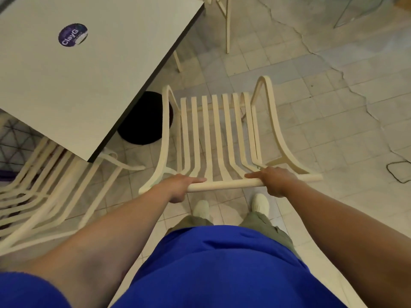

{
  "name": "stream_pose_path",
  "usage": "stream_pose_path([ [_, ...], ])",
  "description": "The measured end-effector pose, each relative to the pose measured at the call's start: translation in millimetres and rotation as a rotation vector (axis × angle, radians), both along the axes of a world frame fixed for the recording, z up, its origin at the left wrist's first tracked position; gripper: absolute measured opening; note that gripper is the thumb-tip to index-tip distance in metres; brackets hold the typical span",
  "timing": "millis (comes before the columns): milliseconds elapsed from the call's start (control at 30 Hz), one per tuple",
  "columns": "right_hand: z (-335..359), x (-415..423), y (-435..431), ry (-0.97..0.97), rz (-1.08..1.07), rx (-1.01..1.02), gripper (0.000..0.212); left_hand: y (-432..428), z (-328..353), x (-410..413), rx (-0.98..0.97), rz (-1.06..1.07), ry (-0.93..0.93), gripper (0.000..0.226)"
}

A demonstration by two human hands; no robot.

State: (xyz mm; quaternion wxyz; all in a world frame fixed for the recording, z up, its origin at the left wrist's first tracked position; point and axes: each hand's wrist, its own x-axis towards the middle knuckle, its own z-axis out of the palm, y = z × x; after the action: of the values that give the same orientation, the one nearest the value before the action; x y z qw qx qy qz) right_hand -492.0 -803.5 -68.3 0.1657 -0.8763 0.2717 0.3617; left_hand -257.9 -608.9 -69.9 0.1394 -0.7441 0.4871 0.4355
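A cream slatted chair (219, 130) stands on the tiled floor right in front of me, its seat facing away. Its round top rail (224, 185) runs left to right just below the slats. My left hand (181, 185) grips the rail's left part, thumb lying along the top. My right hand (273, 181) grips the rail's right part in the same way. The chair's left armrest is close to the corner of a white table (93, 85).
The table has a dark edge and a round purple sticker (73, 34). Its black round base (144, 118) sits beside the chair. A second slatted chair (44, 185) is at the left, another chair's legs (226, 23) at the top. A dark cable (398, 172) lies on the floor at the right.
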Motion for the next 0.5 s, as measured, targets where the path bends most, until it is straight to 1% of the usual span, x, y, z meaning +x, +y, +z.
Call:
stream_pose_path([
  [133, -8, -8, -14, 0.000, -0.004, 0.085, 0.079, 0, 1, -12, 0.019, 0.088, 0.001, 0.089],
  [233, -10, -11, -25, -0.003, 0.037, 0.152, 0.078, 1, 4, -17, 0.016, 0.133, -0.020, 0.081],
  [367, -13, -15, -34, -0.030, 0.125, 0.200, 0.082, -1, 4, -29, -0.005, 0.164, -0.124, 0.074],
  [500, -15, -16, -36, -0.080, 0.185, 0.209, 0.081, -6, 4, -38, 0.018, 0.167, -0.231, 0.069],
])
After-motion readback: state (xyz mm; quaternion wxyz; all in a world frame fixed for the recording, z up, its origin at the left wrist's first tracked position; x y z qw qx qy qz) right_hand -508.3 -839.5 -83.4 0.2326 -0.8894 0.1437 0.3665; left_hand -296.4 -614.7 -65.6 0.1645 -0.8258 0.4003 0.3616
